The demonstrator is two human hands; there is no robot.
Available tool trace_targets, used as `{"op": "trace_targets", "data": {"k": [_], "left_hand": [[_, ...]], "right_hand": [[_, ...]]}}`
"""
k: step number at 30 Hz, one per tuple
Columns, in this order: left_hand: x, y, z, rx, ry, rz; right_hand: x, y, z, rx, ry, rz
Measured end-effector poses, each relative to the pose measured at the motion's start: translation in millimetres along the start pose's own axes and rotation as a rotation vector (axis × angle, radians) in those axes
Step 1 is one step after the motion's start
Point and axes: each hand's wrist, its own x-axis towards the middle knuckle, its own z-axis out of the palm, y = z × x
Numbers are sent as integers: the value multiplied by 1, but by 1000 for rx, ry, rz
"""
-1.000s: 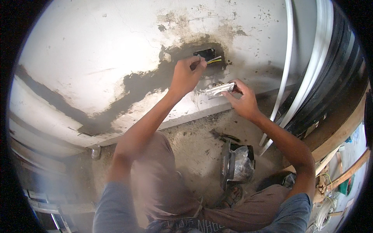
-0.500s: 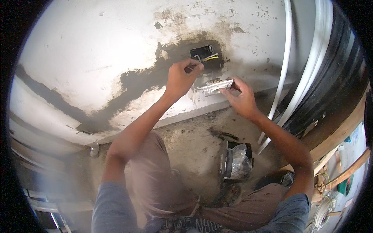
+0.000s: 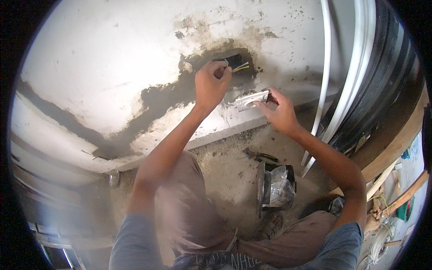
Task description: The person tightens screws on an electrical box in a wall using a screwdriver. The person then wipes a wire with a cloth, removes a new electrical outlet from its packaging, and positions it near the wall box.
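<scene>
My left hand (image 3: 211,85) is closed in a pinch at the left edge of a black recessed wall box (image 3: 234,60). A pale electrical wire is between its thumb and fingers, mostly hidden by them. Other electrical wires (image 3: 241,67), one yellow and one pale, stick out of the box to the right of my fingertips. Below and to the right, my right hand (image 3: 280,111) grips a white socket faceplate (image 3: 246,101) by its right end. The plate is tilted, with small terminals along its upper side, and hangs apart from the wall.
Grey mortar (image 3: 121,139) fills a channel running down the white wall. Long white pipes (image 3: 348,99) lean at the right beside a large black coil (image 3: 378,85). On the floor lie a black open box (image 3: 262,191) holding clear plastic and a dark-handled tool (image 3: 265,157).
My left hand's fingertips have moved up to the box opening, taking the pale wire upward. The faceplate in my right hand has turned slightly. The view has shifted a little.
</scene>
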Motion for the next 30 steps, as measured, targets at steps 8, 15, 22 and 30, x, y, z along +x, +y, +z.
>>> {"op": "trace_targets", "data": {"k": [8, 15, 22, 30], "left_hand": [[-6, -9, -34, 17, -339, -230], [-52, 20, -48, -155, -633, 21], [-48, -9, -71, -101, -745, -178], [-51, -14, -92, -168, -744, -225]], "right_hand": [[-2, -4, 1, 13, 70, -108], [-2, -6, 8, -17, 25, -125], [21, -34, 4, 47, -140, -277], [70, -47, -9, -491, 102, -449]]}}
